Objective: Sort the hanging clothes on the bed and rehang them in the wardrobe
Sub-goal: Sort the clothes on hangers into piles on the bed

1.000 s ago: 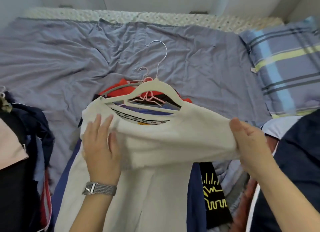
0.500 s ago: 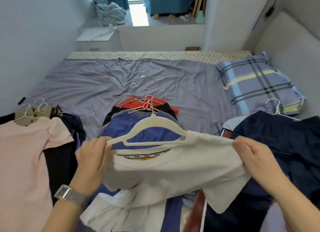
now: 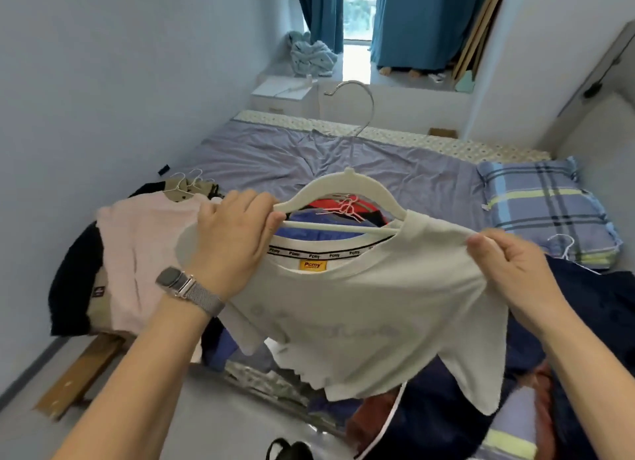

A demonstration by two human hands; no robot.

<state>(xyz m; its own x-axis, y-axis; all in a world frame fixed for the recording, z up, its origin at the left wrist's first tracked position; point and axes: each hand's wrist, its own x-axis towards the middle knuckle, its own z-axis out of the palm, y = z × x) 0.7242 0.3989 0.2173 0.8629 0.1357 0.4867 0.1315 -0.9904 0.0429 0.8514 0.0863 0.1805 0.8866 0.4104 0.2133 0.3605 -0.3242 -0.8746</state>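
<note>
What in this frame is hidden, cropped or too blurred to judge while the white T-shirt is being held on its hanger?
Head view only:
- The white T-shirt's left shoulder and the hanger's left end: covered by the left hand.
- The shirt's chest print: faint and blurred, unreadable.
- The right hand's fingertips: tucked behind the fabric.
- The clothes pile behind: mostly blocked by the shirt.
- The wardrobe: not in view.

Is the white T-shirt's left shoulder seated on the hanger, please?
No, the white T-shirt covers only the right end of the hanger; its left end is bare.
</note>
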